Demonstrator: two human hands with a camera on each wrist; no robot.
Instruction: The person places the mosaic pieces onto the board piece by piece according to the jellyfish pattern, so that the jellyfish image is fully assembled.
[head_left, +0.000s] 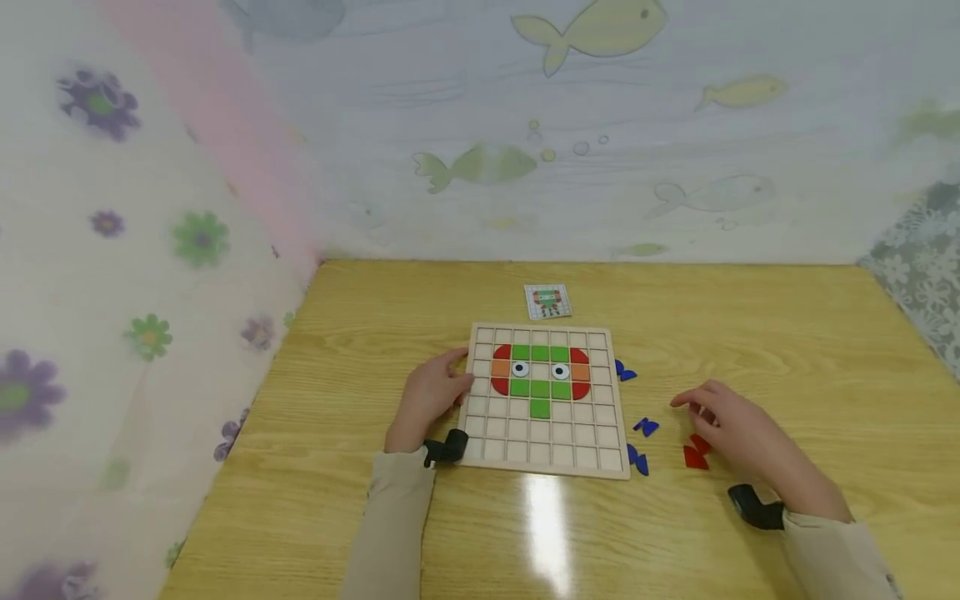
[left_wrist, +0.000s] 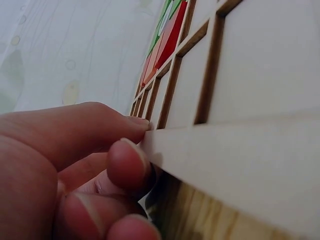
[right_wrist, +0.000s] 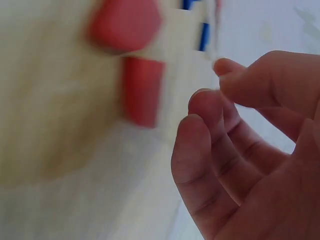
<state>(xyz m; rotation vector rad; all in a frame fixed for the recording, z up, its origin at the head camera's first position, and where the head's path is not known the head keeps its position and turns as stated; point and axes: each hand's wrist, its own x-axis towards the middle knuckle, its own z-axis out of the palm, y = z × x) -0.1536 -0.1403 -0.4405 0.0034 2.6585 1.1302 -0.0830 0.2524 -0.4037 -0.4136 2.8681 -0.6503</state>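
Observation:
A wooden grid board (head_left: 517, 454) lies on the table, bearing green squares (head_left: 540, 388), red rounded pieces (head_left: 580, 389), orange squares and two eye pieces (head_left: 560, 372). At its left edge my left hand (head_left: 435, 390) grips the rim; in the left wrist view the thumb is on the board's edge (left_wrist: 210, 150), with the other fingers curled beside and below it. My right hand (head_left: 731, 421) hovers right of the board, fingers loosely bent, nothing between thumb and fingertips. Red pieces (head_left: 696, 457) lie right beneath it; the right wrist view shows a blurred red piece (right_wrist: 142, 92) near the fingers.
Several blue pieces (head_left: 647, 427) are scattered along the board's right side, some against its edge. A small picture card (head_left: 547, 302) showing a similar pattern lies behind the board. Patterned walls stand at the table's back and left. Glare marks the table (head_left: 546, 525) in front.

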